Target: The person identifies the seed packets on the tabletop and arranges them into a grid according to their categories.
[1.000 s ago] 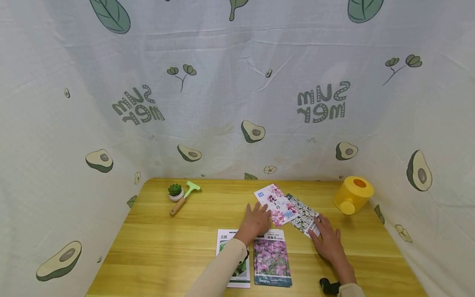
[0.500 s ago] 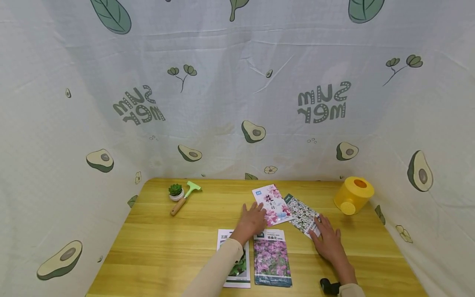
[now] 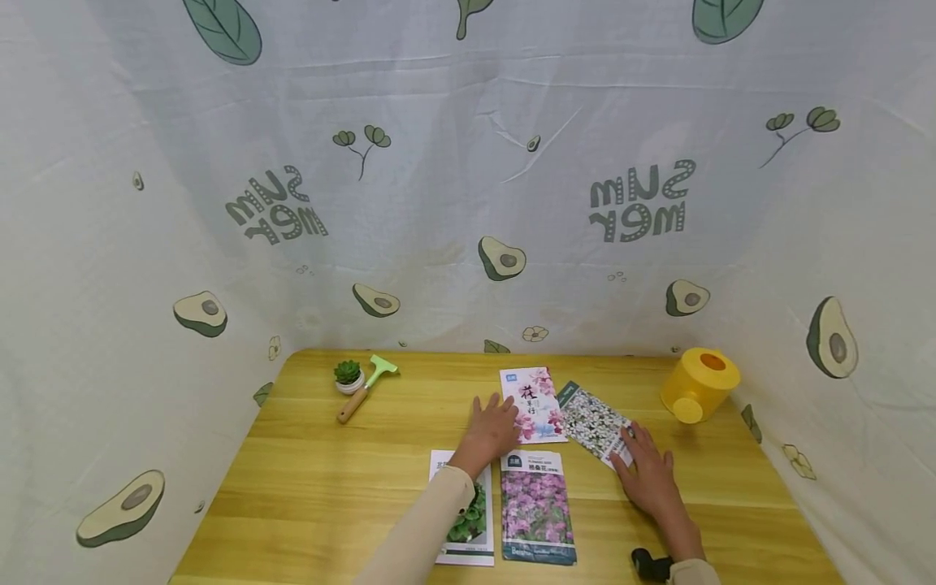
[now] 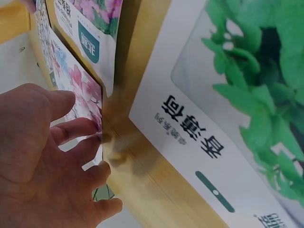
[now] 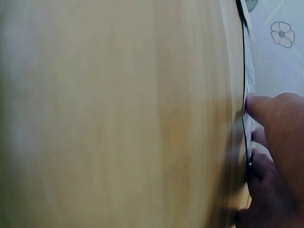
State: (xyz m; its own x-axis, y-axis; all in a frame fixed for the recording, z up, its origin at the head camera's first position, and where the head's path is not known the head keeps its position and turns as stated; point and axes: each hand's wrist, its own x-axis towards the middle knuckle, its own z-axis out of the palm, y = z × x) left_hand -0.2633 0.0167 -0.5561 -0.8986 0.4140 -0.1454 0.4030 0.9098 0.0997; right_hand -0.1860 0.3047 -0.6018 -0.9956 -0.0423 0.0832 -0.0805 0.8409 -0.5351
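Note:
In the head view my left hand (image 3: 488, 431) lies at the left edge of a pink-flower seed packet (image 3: 537, 404). The left wrist view shows its fingers spread and slightly bent, with thumb and forefinger touching that packet (image 4: 78, 88). My right hand (image 3: 649, 478) holds the near right end of a white-flower seed packet (image 3: 594, 421), thumb on one edge and fingers on the other. That packet appears edge-on in the right wrist view. Closer to me lie a purple-flower packet (image 3: 539, 508) and a green-leaf packet (image 3: 468, 536), the latter partly hidden under my left forearm.
A yellow watering can (image 3: 699, 384) stands at the back right of the wooden table (image 3: 314, 496). Toward the back left are a small potted succulent (image 3: 348, 376) and a green-headed hand tool (image 3: 368, 388) with a wooden handle. A printed cloth (image 3: 439, 203) surrounds the table.
The pink-flower packet has turned upright and shifted left off the white-flower packet, baring more of it. My left hand has moved slightly left and back. My right hand has stayed in place.

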